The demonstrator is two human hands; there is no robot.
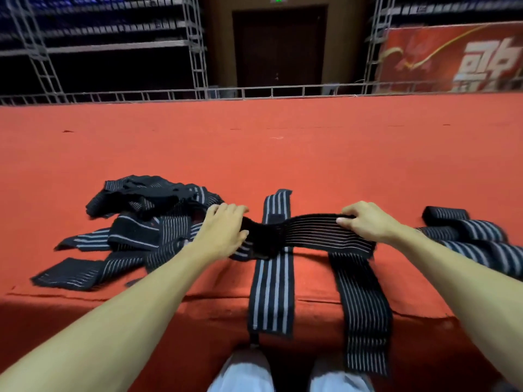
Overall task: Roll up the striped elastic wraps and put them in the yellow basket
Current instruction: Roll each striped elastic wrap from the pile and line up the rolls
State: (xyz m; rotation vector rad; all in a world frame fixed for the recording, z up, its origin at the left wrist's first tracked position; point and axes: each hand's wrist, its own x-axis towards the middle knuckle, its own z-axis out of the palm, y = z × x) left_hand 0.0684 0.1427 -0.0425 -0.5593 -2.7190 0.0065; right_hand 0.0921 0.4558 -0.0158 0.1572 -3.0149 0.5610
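A black elastic wrap with thin white stripes (308,230) is stretched sideways between my hands above the red stage edge. My left hand (223,230) grips its bunched left end; my right hand (365,220) pinches its right part, and the wrap's tail (365,315) hangs down over the edge. Under it lies a flat wrap with broad white stripes (273,278), also draped over the edge. A tangled pile of loose wraps (135,222) lies at the left. The yellow basket is out of view.
More striped wraps (467,236) lie at the right, some looking rolled. The red carpeted stage (268,148) stretches ahead to metal truss rails (169,94). A dark door (280,46) and a red banner (452,58) stand behind. My knees (243,372) show below.
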